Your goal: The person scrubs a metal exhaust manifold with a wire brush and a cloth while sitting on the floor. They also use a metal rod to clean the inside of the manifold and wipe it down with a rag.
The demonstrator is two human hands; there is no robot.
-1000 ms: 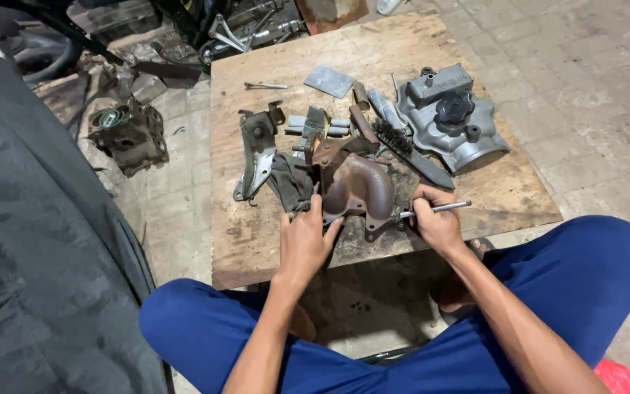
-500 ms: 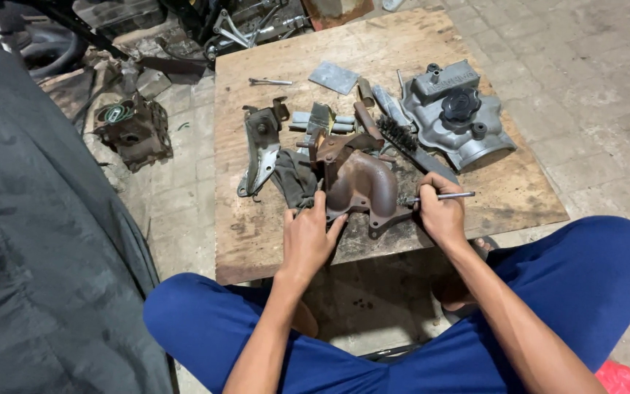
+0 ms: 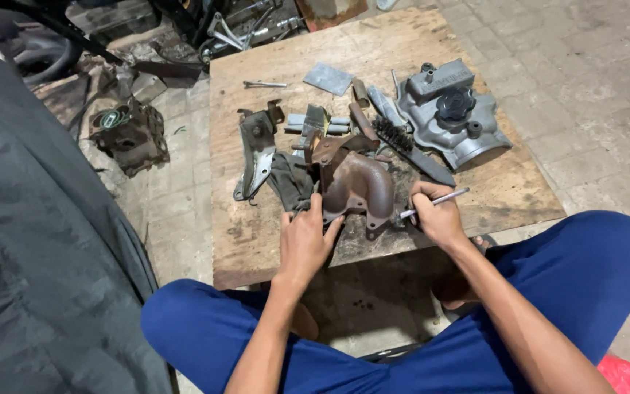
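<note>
A rusty brown curved pipe casting [image 3: 359, 186] lies near the front of a low wooden board [image 3: 475, 197]. My left hand [image 3: 306, 237] presses against its left flange, fingers on the metal. My right hand [image 3: 435, 211] grips a thin silver rod tool [image 3: 446, 198] like a pen, its tip down at the casting's right flange. My blue-trousered legs frame the board's near edge.
On the board lie a grey cast housing with a black cap [image 3: 450, 113], a black wire brush [image 3: 406, 149], a metal bracket [image 3: 257, 149], a dark rag [image 3: 286, 182], a flat grey plate [image 3: 328, 78] and small parts. A dirty engine part [image 3: 129, 135] sits on the paved floor at left; grey fabric [image 3: 30, 255] fills the left.
My right hand has shifted the rod tool slightly against the casting's right flange. My left hand stays on the casting. The view has shifted a little.
</note>
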